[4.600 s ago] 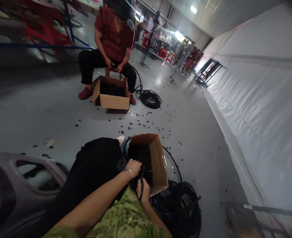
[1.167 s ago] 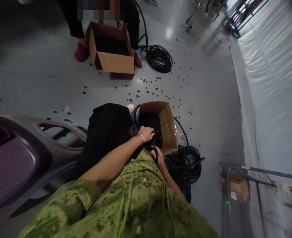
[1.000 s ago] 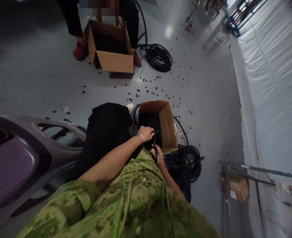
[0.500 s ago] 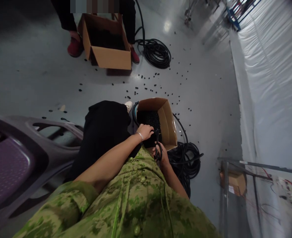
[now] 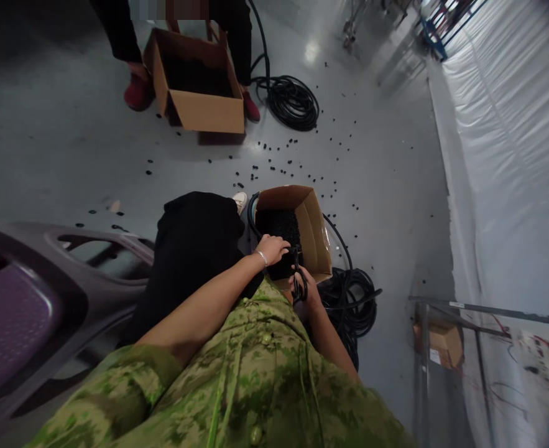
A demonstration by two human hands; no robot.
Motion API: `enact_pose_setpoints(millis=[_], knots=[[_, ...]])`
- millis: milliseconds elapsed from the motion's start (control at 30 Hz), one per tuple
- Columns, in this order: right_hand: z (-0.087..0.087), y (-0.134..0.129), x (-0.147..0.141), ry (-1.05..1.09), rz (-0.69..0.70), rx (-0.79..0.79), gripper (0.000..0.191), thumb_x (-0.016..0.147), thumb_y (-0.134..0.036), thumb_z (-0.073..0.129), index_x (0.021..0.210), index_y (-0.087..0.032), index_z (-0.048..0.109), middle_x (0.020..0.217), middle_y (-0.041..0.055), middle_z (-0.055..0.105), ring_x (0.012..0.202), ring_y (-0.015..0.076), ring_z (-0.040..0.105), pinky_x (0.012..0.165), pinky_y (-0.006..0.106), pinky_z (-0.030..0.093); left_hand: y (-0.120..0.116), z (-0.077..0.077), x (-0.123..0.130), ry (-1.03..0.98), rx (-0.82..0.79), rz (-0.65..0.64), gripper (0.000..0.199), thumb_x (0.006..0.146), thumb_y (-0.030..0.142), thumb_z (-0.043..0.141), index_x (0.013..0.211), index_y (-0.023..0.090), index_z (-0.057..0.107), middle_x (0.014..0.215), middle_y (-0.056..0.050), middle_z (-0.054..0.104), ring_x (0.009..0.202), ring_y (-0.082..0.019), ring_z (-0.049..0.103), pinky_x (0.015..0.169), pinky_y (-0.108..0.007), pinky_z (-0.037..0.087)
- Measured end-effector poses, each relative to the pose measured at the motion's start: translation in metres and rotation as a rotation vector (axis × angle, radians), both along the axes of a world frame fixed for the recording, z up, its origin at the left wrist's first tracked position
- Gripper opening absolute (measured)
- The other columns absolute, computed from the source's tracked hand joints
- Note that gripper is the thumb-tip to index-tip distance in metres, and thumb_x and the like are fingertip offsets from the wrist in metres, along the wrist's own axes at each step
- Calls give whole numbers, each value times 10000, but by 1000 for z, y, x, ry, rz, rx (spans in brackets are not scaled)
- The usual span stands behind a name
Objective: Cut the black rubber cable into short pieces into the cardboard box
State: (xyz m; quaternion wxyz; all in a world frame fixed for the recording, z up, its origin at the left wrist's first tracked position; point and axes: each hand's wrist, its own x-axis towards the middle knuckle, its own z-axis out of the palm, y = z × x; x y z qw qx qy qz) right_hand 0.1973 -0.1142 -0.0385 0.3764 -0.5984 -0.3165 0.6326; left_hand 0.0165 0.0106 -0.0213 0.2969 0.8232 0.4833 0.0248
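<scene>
Over the cardboard box (image 5: 318, 246), the right hand (image 5: 309, 287) grasps black scissors (image 5: 296, 261) whose handles stand wider than a second ago, suggesting parted blades. The left hand (image 5: 273, 249) keeps its grip on what looks like the black hose (image 5: 250, 214), its end mostly hidden. The near wall crowds the right hand; coiled hose (image 5: 336, 288) lies alongside, black pieces (image 5: 291, 141) litter the floor (image 5: 377, 174).

The left arm (image 5: 204, 305) reaches inward from the lower left, bare along the forearm, its wrist nearly straight. Its hand (image 5: 273, 249) is back-up, fingers bent and drawn together, tips pointing toward the other side. The right arm (image 5: 332, 336) angles up from the lower right, its hand (image 5: 304, 286) closed in a grip. Both hands work near each other, slightly apart, before the torso.
</scene>
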Motion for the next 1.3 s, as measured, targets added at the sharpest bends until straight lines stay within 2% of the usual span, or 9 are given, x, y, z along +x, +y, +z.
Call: enact_pose_setpoints(millis=[200, 467, 733, 833, 933, 1067, 1300], knots=[[1, -9, 1, -27, -4, 4, 541, 755, -535, 759, 1174, -211, 651, 703, -31, 648, 500, 90, 525, 450, 196, 386, 1, -5, 0, -15, -1, 40, 292, 972, 320, 516, 1155, 300, 743, 1117, -81, 741, 1099, -252, 643, 931, -407, 347], [5, 2, 2, -68, 46, -12, 573, 737, -529, 758, 1193, -202, 640, 680, -37, 651, 480, 90, 505, 432, 199, 365, 0, -12, 1, 25, -4, -28, 292, 949, 320, 524, 1114, 330, 765, 1069, -66, 738, 1052, -244, 645, 936, -414, 326], [6, 2, 6, -155, 106, 40, 522, 767, -536, 750, 1148, -187, 673, 586, -63, 579, 426, 81, 453, 424, 208, 336, -1, -8, 1, 49, -10, -40, 271, 934, 312, 557, 1103, 323, 768, 1074, -72, 746, 1059, -256, 659, 955, -426, 325], [3, -1, 0, -190, 83, 58, 510, 777, -553, 749, 1121, -182, 679, 533, -73, 545, 392, 82, 422, 405, 212, 318, -1, -7, 1, 65, -19, -45, 273, 941, 314, 553, 1113, 309, 764, 1096, -80, 749, 1082, -261, 662, 958, -422, 330], [-3, -5, -9, -189, -1, 61, 517, 777, -579, 739, 1097, -179, 670, 504, -79, 529, 376, 82, 405, 388, 207, 306, -1, -8, 2, 71, -28, -23, 279, 944, 328, 552, 1123, 277, 759, 1127, -98, 748, 1107, -271, 663, 954, -417, 342], [-5, -10, -14, -141, -130, 8, 521, 784, -605, 710, 1086, -183, 654, 558, -68, 558, 385, 73, 421, 376, 190, 303, 0, -8, 1, 59, -28, 15, 286, 943, 346, 541, 1114, 259, 754, 1145, -101, 754, 1113, -275, 663, 952, -415, 370], [-4, -15, -16, -93, -15, 11, 550, 774, -561, 735, 1187, -215, 619, 685, -44, 623, 464, 89, 495, 436, 205, 378, 3, 4, 1, 17, -42, 86, 379, 960, 377, 485, 1218, 238, 727, 1222, -99, 740, 1142, -273, 659, 962, -405, 417]])
